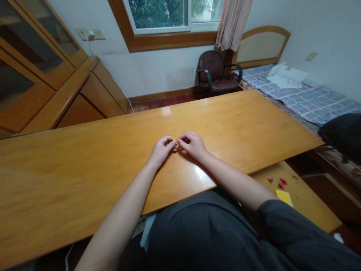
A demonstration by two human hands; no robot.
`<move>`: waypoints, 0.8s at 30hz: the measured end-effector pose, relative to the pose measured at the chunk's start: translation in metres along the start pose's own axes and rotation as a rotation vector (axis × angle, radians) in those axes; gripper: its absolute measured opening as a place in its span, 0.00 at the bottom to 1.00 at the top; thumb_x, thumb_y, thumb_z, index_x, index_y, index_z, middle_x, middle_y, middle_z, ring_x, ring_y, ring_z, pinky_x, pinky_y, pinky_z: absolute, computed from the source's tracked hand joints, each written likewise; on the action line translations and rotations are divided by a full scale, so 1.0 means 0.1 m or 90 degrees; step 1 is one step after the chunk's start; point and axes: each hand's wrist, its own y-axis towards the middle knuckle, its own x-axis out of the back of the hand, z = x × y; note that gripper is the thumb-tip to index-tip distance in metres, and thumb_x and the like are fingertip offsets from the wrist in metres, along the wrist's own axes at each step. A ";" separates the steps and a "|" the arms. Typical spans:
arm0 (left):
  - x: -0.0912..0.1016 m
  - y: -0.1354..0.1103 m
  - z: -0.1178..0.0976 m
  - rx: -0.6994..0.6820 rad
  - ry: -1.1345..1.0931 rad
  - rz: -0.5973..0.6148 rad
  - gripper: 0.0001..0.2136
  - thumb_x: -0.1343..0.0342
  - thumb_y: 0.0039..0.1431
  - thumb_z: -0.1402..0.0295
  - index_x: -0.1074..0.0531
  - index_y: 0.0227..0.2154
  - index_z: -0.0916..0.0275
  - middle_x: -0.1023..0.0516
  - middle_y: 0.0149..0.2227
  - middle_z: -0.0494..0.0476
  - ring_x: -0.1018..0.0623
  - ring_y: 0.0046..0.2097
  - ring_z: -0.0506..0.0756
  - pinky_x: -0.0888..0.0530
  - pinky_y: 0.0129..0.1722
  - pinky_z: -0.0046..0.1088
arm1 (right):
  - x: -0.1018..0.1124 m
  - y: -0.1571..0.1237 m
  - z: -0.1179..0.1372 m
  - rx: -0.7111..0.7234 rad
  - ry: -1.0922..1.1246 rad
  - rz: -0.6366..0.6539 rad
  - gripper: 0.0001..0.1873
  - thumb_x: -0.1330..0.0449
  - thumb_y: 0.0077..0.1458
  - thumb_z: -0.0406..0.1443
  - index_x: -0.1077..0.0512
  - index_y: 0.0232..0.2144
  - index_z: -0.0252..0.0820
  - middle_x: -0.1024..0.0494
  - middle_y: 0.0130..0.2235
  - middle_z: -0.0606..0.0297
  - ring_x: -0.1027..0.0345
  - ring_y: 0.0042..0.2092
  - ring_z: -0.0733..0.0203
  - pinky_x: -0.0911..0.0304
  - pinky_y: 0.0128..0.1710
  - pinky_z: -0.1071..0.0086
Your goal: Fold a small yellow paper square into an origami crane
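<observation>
A long wooden table (84, 169) with a glossy orange-brown top ran across the middle of the frame. Near its centre the left hand (161, 149) and the right hand (193, 145) met, and their fingertips pinched a small piece of yellow paper (175, 140) between them, just above the table top. The paper was mostly hidden by the fingers, so its shape could not be told.

At the lower right of the frame stood a lower wooden surface (307, 203); on it lay a yellow paper square (284, 197) and, near it, some small red folded pieces (280, 183). At the upper left was a wooden cabinet (42, 67) with glass doors. At the top centre a window (172, 15) showed green trees, with a curtain (234, 22) beside it. Under the curtain stood a dark chair (216, 71), and at the upper right a bed (304, 94) with a checked cover.
</observation>
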 end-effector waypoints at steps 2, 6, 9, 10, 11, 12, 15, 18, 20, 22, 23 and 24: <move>0.00 0.00 -0.01 0.005 0.008 0.000 0.16 0.34 0.48 0.56 0.27 0.29 0.65 0.22 0.27 0.54 0.23 0.30 0.51 0.25 0.35 0.28 | 0.00 0.00 0.01 -0.001 -0.003 0.002 0.05 0.37 0.56 0.33 0.25 0.28 0.40 0.24 0.30 0.65 0.31 0.34 0.63 0.37 0.36 0.69; 0.01 -0.01 -0.02 0.006 0.009 -0.013 0.15 0.34 0.48 0.57 0.28 0.27 0.65 0.22 0.26 0.54 0.24 0.28 0.50 0.26 0.34 0.27 | 0.00 -0.01 0.05 0.001 0.000 0.023 0.05 0.38 0.58 0.34 0.25 0.29 0.41 0.24 0.32 0.64 0.31 0.34 0.64 0.36 0.35 0.70; 0.01 -0.02 -0.03 0.009 0.005 -0.013 0.14 0.34 0.47 0.58 0.27 0.27 0.65 0.22 0.25 0.53 0.24 0.28 0.50 0.26 0.33 0.26 | 0.00 -0.01 0.08 0.005 0.013 0.030 0.04 0.38 0.58 0.33 0.25 0.31 0.40 0.24 0.32 0.64 0.31 0.34 0.64 0.36 0.34 0.72; 0.01 -0.02 -0.03 0.010 0.005 -0.011 0.14 0.34 0.47 0.58 0.27 0.27 0.65 0.22 0.25 0.53 0.24 0.28 0.50 0.26 0.33 0.26 | 0.00 -0.01 0.08 0.006 0.013 0.029 0.04 0.38 0.58 0.33 0.25 0.30 0.40 0.24 0.32 0.64 0.31 0.34 0.64 0.36 0.34 0.72; 0.01 -0.01 -0.02 0.011 0.004 -0.009 0.14 0.34 0.47 0.58 0.27 0.27 0.65 0.22 0.25 0.53 0.24 0.28 0.50 0.26 0.33 0.26 | 0.00 -0.01 0.08 0.006 0.010 0.027 0.04 0.38 0.58 0.33 0.25 0.30 0.40 0.24 0.32 0.65 0.31 0.34 0.65 0.36 0.34 0.72; 0.01 -0.01 -0.02 0.010 0.003 -0.007 0.14 0.34 0.47 0.58 0.27 0.27 0.65 0.22 0.25 0.53 0.24 0.28 0.50 0.27 0.33 0.26 | 0.00 -0.01 0.08 0.007 0.004 0.026 0.04 0.38 0.58 0.33 0.26 0.30 0.40 0.24 0.31 0.65 0.31 0.34 0.65 0.37 0.34 0.72; 0.02 0.00 0.00 0.013 -0.003 0.000 0.14 0.34 0.47 0.58 0.27 0.26 0.65 0.22 0.25 0.53 0.24 0.28 0.50 0.26 0.33 0.26 | -0.01 -0.02 0.09 0.020 -0.022 0.019 0.05 0.38 0.58 0.33 0.26 0.29 0.40 0.25 0.31 0.65 0.32 0.33 0.65 0.37 0.35 0.72; 0.02 0.00 0.00 0.018 -0.012 -0.002 0.14 0.34 0.47 0.59 0.27 0.26 0.65 0.23 0.25 0.53 0.24 0.28 0.50 0.26 0.33 0.27 | -0.01 -0.04 0.10 0.045 -0.054 0.012 0.06 0.38 0.59 0.34 0.26 0.28 0.40 0.25 0.31 0.64 0.33 0.33 0.65 0.37 0.34 0.71; 0.02 0.00 -0.01 0.019 -0.016 -0.004 0.13 0.35 0.47 0.59 0.27 0.26 0.65 0.23 0.25 0.53 0.24 0.28 0.50 0.26 0.33 0.27 | 0.00 -0.04 0.10 0.055 -0.073 0.016 0.07 0.38 0.59 0.34 0.26 0.29 0.40 0.25 0.31 0.64 0.33 0.33 0.65 0.38 0.34 0.71; 0.02 0.00 -0.01 0.018 -0.019 -0.005 0.13 0.35 0.47 0.59 0.27 0.26 0.65 0.23 0.25 0.53 0.24 0.28 0.50 0.26 0.32 0.26 | 0.00 -0.04 0.10 0.055 -0.084 0.019 0.07 0.39 0.59 0.35 0.27 0.29 0.41 0.25 0.31 0.64 0.32 0.33 0.65 0.38 0.34 0.71; 0.02 0.00 0.00 0.016 -0.020 -0.005 0.13 0.35 0.47 0.59 0.27 0.26 0.65 0.23 0.25 0.53 0.24 0.28 0.50 0.26 0.32 0.26 | -0.01 -0.04 0.10 0.052 -0.086 0.018 0.07 0.38 0.59 0.34 0.27 0.28 0.41 0.25 0.31 0.64 0.32 0.33 0.64 0.38 0.34 0.71; 0.02 0.00 0.00 0.015 -0.022 -0.006 0.14 0.35 0.47 0.59 0.27 0.26 0.65 0.23 0.25 0.53 0.24 0.28 0.50 0.26 0.32 0.26 | -0.01 -0.04 0.09 0.050 -0.087 0.014 0.07 0.38 0.59 0.34 0.27 0.28 0.41 0.25 0.31 0.64 0.32 0.33 0.64 0.38 0.34 0.71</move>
